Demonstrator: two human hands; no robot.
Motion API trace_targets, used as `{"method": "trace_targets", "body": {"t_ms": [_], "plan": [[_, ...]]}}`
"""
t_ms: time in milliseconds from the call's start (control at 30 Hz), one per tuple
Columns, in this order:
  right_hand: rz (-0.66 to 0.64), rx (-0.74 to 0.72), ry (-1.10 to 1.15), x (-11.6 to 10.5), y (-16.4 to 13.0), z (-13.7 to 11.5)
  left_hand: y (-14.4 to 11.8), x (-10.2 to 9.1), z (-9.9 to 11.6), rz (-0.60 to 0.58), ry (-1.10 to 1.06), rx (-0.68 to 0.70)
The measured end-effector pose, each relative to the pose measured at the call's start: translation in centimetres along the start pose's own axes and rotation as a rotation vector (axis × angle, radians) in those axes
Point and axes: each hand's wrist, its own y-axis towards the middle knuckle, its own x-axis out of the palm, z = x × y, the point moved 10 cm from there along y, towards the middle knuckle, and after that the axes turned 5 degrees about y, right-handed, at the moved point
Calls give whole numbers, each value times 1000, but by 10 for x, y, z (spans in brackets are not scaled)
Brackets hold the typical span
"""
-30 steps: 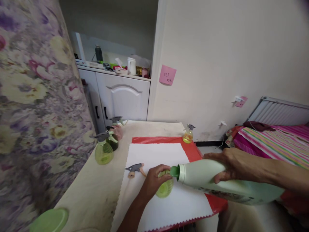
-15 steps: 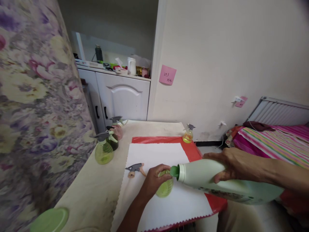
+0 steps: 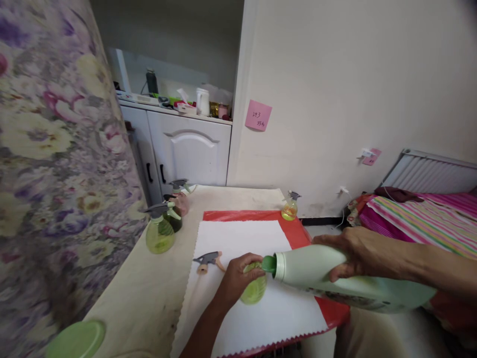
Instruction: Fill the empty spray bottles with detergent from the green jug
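At the near left edge a green lid (image 3: 76, 340) lies on the table (image 3: 149, 293); farther back stand a green spray bottle (image 3: 160, 233) and a pinkish one (image 3: 181, 200) behind it, both capped. On the white sheet (image 3: 238, 243) a detached spray head (image 3: 208, 259) lies just left of your left hand (image 3: 236, 278), which is wrapped around the small green bottle (image 3: 254, 290) — fingers closed about its neck, holding it upright on the sheet. Your right hand (image 3: 357, 251) clasps the large pale-green jug (image 3: 335, 278) from above, tipped nearly level, its green spout (image 3: 269, 264) touching the small bottle's mouth. A yellow spray bottle (image 3: 289, 209) stands at the far right on the red mat (image 3: 298, 231). Judged from this, filling is under way — the head is off and not yet refitted; no stream or level is discernible. Against the earlier frames nothing material differs: both grips and the jug's tilt match.
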Motion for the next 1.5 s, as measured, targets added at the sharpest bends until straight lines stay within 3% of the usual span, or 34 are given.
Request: {"method": "trace_targets", "body": {"t_ms": [667, 967, 1500], "plan": [[13, 5, -9, -1, -3, -2, -1, 0, 2, -1, -1, 15], [5, -4, 8, -1, 0, -2, 1, -1, -6, 25, 0, 8], [-12, -42, 47, 1, -2, -4, -1, 0, 1, 9, 11, 14]]}}
